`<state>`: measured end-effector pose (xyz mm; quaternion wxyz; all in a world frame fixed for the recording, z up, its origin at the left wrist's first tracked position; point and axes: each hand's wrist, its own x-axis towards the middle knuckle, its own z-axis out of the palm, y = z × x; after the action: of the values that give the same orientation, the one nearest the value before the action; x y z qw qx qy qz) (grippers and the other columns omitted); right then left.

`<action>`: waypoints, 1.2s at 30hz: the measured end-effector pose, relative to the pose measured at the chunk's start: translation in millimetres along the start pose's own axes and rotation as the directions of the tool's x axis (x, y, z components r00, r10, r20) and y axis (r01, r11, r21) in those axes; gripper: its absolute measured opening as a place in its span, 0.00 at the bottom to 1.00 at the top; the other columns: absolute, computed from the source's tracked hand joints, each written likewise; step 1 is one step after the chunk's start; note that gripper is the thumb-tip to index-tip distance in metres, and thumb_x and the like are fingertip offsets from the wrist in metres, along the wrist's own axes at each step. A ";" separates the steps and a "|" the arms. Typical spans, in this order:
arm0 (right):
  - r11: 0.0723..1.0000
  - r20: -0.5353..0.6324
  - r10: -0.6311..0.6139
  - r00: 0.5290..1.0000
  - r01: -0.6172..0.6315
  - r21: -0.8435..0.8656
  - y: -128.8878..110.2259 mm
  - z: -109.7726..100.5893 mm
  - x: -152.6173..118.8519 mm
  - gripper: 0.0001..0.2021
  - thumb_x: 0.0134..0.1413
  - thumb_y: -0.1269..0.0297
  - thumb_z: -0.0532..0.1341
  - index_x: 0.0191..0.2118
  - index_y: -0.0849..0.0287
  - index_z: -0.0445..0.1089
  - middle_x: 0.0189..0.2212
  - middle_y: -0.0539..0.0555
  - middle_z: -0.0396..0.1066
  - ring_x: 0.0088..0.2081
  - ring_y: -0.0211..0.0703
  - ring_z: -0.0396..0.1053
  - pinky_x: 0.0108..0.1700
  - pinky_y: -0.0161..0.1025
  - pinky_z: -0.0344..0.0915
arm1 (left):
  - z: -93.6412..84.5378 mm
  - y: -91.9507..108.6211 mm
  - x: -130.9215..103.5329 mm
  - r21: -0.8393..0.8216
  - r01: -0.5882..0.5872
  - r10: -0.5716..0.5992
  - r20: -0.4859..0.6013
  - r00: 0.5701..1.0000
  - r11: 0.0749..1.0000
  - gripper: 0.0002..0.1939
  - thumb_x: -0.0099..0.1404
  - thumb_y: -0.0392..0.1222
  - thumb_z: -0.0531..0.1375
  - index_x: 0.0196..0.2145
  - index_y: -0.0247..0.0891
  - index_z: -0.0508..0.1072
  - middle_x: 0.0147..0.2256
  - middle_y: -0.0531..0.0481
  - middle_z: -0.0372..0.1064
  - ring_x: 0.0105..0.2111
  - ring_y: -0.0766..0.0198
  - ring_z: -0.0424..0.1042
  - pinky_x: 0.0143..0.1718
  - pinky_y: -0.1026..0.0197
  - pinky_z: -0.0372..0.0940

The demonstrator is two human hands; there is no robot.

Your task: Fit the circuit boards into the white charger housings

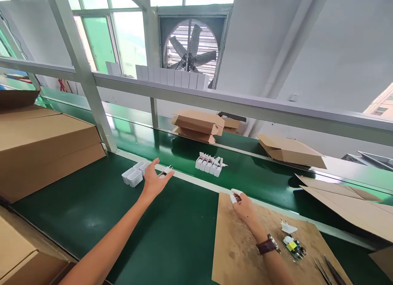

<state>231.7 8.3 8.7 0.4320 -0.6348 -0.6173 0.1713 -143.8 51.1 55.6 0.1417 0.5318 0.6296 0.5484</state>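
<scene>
My left hand point(154, 180) is over the left part of the green bench, thumb and fingers spread apart. Beside it stand open white plastic cases point(134, 177), partly covered by the hand. A white part with thin prongs point(166, 170) shows between thumb and fingers; whether they touch it is unclear. My right hand point(245, 209), with white covers on its fingertips, pinches something small and dark reddish over the far edge of a brown board point(233, 244). To its right on the board lie a green circuit board point(294, 247) and a white plug part with prongs point(287, 227).
A row of white cases with parts in them point(209, 164) stands on the green belt point(184, 152). Tweezers point(330, 270) lie at the board's lower right. Cardboard boxes point(49, 141) stand at left; flattened cartons point(288, 150) lie to the right. A metal rail point(215, 94) crosses above.
</scene>
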 end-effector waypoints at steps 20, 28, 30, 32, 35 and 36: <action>0.982 0.090 -0.126 0.988 0.137 -0.128 13.4 0.0 -27.7 0.18 0.59 0.71 0.55 0.52 0.61 0.75 0.41 0.58 0.75 0.39 0.48 0.73 0.49 0.46 0.72 | 134.1 49.9 -105.9 -0.118 -0.160 0.198 0.628 0.753 0.980 0.44 0.55 0.40 0.68 0.67 0.36 0.60 0.54 0.41 0.72 0.41 0.57 0.76 0.49 0.52 0.72; 0.982 0.083 -0.147 0.986 0.155 -0.105 17.1 2.3 -26.0 0.18 0.59 0.69 0.54 0.51 0.59 0.75 0.42 0.59 0.76 0.42 0.51 0.74 0.51 0.49 0.72 | 135.7 51.0 -106.1 -0.134 -0.029 0.115 0.698 0.707 0.991 0.49 0.56 0.45 0.72 0.70 0.40 0.57 0.54 0.43 0.73 0.34 0.61 0.73 0.42 0.55 0.72; 0.980 0.097 -0.169 0.981 0.177 -0.090 18.0 1.8 -25.2 0.19 0.58 0.67 0.53 0.51 0.59 0.74 0.41 0.60 0.75 0.41 0.52 0.74 0.50 0.51 0.73 | 133.6 47.8 -108.7 -0.155 -0.014 0.123 0.721 0.682 0.988 0.51 0.55 0.45 0.73 0.71 0.41 0.56 0.56 0.42 0.72 0.35 0.60 0.74 0.43 0.53 0.72; 0.979 0.110 -0.178 0.978 0.188 -0.084 20.9 1.5 -23.7 0.19 0.57 0.65 0.53 0.50 0.58 0.74 0.41 0.59 0.76 0.39 0.52 0.75 0.47 0.50 0.74 | 128.7 42.5 -107.4 -0.170 -0.040 0.154 0.737 0.658 0.985 0.53 0.54 0.47 0.74 0.71 0.40 0.55 0.59 0.39 0.70 0.40 0.56 0.75 0.45 0.51 0.73; 0.980 0.132 -0.155 0.979 0.169 -0.104 26.9 1.3 -21.3 0.19 0.56 0.62 0.53 0.50 0.57 0.74 0.41 0.59 0.77 0.37 0.51 0.75 0.45 0.48 0.75 | 108.1 31.5 -90.7 -0.115 -0.235 0.249 0.685 0.685 0.965 0.49 0.57 0.49 0.72 0.70 0.39 0.57 0.63 0.36 0.66 0.53 0.49 0.73 0.53 0.48 0.71; 0.980 0.141 -0.146 0.979 0.162 -0.113 28.4 1.4 -20.9 0.20 0.56 0.61 0.53 0.50 0.57 0.74 0.42 0.59 0.77 0.37 0.51 0.76 0.45 0.48 0.76 | 96.8 27.4 -80.5 -0.038 -0.329 0.276 0.638 0.719 0.944 0.45 0.59 0.49 0.71 0.69 0.39 0.60 0.64 0.37 0.65 0.57 0.48 0.71 0.57 0.47 0.69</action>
<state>245.0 -6.8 -20.3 0.3618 -0.5979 -0.7014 0.1401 -24.2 32.4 11.5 0.2331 0.7860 0.4700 0.3269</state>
